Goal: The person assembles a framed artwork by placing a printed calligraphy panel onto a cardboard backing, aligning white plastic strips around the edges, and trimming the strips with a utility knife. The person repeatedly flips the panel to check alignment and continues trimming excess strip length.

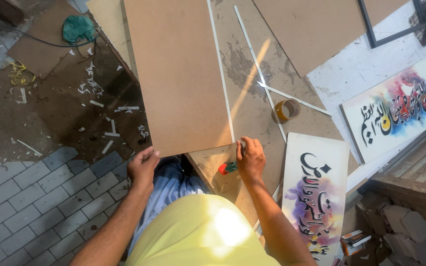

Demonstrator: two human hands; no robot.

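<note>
A long brown fibreboard panel (pixel 178 74) lies lengthwise on the workbench, its near end overhanging toward me. My left hand (pixel 143 166) grips the panel's near left corner from below. My right hand (pixel 250 158) rests at the panel's near right corner, fingers curled on a small red-and-green cutter (pixel 228 168). A thin white strip (pixel 221 74) runs along the panel's right edge.
A roll of tape (pixel 287 109) sits on the bench right of the panel. Two painted calligraphy boards (pixel 314 192) (pixel 400 108) lie at right, with more brown boards (pixel 311 27) and a dark frame (pixel 385 37) behind. Scraps litter the floor (pixel 50 123) at left.
</note>
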